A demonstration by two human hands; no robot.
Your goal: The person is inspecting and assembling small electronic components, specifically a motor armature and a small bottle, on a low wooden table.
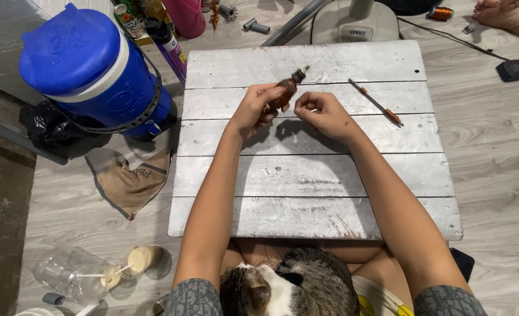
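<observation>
Left hand (255,110) grips a small brown bottle (287,90) above the white board's (306,181) far half, its long axis tilted toward the far right; right hand (323,114), fingers pinched closed, sits just beside it.

Low table (306,193) of wooden planks, whitewashed paint matt and worn, scratched bare near 6 o'clock. At 12 o'clock of it, small motor part (287,90) wound in glossy copper-brown wire, held in left hand (253,111). At 1 o'clock, thin metal pen-like tool (375,101) — dull shine. At 10 o'clock, blue cooler jug (90,64), smooth glossy plastic. At 8 o'clock, brown cloth (128,175) — soft, matt. Wood-look floor (493,146), smooth grey.
</observation>
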